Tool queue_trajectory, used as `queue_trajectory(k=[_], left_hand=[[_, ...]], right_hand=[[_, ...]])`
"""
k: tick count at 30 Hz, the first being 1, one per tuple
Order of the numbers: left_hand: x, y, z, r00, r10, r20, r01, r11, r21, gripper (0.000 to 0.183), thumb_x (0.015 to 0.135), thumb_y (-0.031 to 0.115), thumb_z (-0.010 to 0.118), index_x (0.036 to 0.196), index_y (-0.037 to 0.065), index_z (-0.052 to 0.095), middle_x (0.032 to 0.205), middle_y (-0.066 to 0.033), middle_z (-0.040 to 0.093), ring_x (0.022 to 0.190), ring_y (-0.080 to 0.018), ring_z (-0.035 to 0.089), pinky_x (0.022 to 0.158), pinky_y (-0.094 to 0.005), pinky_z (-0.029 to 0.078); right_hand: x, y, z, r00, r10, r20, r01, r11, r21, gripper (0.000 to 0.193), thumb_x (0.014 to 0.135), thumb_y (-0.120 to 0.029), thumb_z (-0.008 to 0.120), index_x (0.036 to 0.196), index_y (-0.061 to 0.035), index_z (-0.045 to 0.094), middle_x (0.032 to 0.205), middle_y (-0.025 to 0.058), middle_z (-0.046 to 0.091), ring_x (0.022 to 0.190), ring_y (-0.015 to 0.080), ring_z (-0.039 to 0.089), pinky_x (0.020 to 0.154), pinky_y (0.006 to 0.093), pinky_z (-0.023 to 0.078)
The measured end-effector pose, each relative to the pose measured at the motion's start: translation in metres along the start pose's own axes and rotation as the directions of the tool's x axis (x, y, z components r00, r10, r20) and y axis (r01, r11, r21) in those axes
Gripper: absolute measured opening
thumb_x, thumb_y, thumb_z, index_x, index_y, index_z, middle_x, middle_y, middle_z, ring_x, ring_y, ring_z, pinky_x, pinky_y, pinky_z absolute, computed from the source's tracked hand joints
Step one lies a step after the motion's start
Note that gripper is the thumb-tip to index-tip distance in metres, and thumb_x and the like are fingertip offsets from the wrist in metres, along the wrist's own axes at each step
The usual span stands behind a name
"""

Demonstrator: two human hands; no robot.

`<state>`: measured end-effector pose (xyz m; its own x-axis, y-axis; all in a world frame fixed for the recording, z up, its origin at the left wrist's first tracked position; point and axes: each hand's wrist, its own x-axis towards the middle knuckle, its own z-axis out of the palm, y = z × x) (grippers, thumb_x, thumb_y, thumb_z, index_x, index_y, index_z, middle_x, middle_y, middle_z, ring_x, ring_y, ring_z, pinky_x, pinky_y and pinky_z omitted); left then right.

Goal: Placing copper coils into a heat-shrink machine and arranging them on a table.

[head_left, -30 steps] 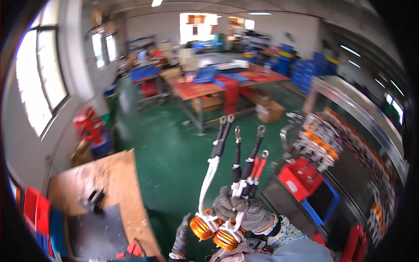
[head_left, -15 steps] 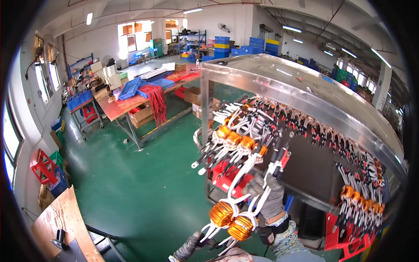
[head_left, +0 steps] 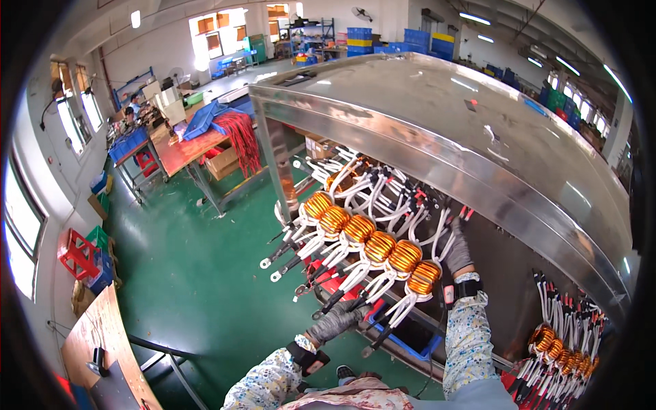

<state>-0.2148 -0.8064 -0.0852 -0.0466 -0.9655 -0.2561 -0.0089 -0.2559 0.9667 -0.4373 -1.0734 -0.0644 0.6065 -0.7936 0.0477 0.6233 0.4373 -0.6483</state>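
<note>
A row of copper-wound toroid coils (head_left: pixel 379 247) with white-sleeved leads lies along the left edge of the metal rack's shelf. At the row's near end sits a coil (head_left: pixel 425 277) whose leads reach both ways. My right hand (head_left: pixel 459 251), in a grey glove, is closed round white leads on the inner side of that coil, under the rack's top. Low at the shelf's outer edge, my left hand (head_left: pixel 338 322), also gloved, is closed at the dark-ended leads (head_left: pixel 359 304) hanging from the near coils. Its fingertips are partly hidden by these leads.
The metal rack's top (head_left: pixel 410 89) overhangs the shelf close above my right hand. More coils (head_left: pixel 564 355) hang at the shelf's right end. A blue bin (head_left: pixel 410 345) is below the shelf. At left are a wooden board (head_left: pixel 102 348) and a red-topped table (head_left: pixel 181 164).
The two coils I held over the floor are now at the near end of the shelf row. My right hand has moved up under the rack's top, and the rack appears closer.
</note>
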Motion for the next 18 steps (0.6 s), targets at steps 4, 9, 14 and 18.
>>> queue_trajectory(k=[4,9,14,18], left_hand=[[0.005,-0.01,-0.012,0.986,0.166,-0.013,-0.153,0.938,0.312,0.041,0.089,0.04,0.058,0.115,0.01,0.061,0.064,0.0033,0.051,0.058,-0.0063,0.049,0.052,-0.0226,0.038],[-0.003,-0.028,-0.002,0.983,-0.12,0.141,0.144,0.975,-0.17,0.047,0.088,0.048,0.057,0.117,0.01,0.059,0.071,0.003,0.052,0.061,-0.0065,0.048,0.054,-0.0216,0.039],[-0.004,-0.042,-0.001,0.991,0.117,0.058,-0.118,0.993,0.015,0.033,0.093,0.029,0.054,0.115,0.005,0.058,0.066,0.0028,0.049,0.056,-0.0073,0.045,0.051,-0.0233,0.037],[-0.011,-0.006,-0.006,0.988,0.15,0.043,-0.153,0.872,0.464,0.039,0.091,0.028,0.056,0.123,0.006,0.053,0.07,-0.0034,0.056,0.06,-0.0107,0.053,0.053,-0.0279,0.043]], right_hand=[[-0.042,0.031,-0.011,0.881,-0.043,-0.471,-0.174,0.896,-0.408,0.037,0.087,-0.039,0.061,0.11,-0.0098,0.064,0.092,-0.0016,0.062,0.079,0.0114,0.057,0.068,0.0284,0.048],[-0.069,0.042,-0.037,0.817,-0.038,-0.575,-0.038,0.992,-0.12,0.018,0.085,-0.025,0.062,0.084,-0.0072,0.064,0.069,0.0048,0.063,0.059,0.018,0.061,0.054,0.0308,0.052],[-0.065,0.051,-0.049,0.897,0.028,-0.441,-0.024,1.0,0.015,0.019,0.086,-0.027,0.059,0.086,-0.0078,0.062,0.072,0.0071,0.065,0.064,0.0207,0.063,0.061,0.0328,0.054],[-0.052,0.057,-0.039,0.855,0.035,-0.517,-0.061,0.998,-0.032,0.021,0.087,-0.028,0.057,0.086,-0.0079,0.062,0.073,0.0072,0.065,0.067,0.0208,0.064,0.063,0.0337,0.054]])
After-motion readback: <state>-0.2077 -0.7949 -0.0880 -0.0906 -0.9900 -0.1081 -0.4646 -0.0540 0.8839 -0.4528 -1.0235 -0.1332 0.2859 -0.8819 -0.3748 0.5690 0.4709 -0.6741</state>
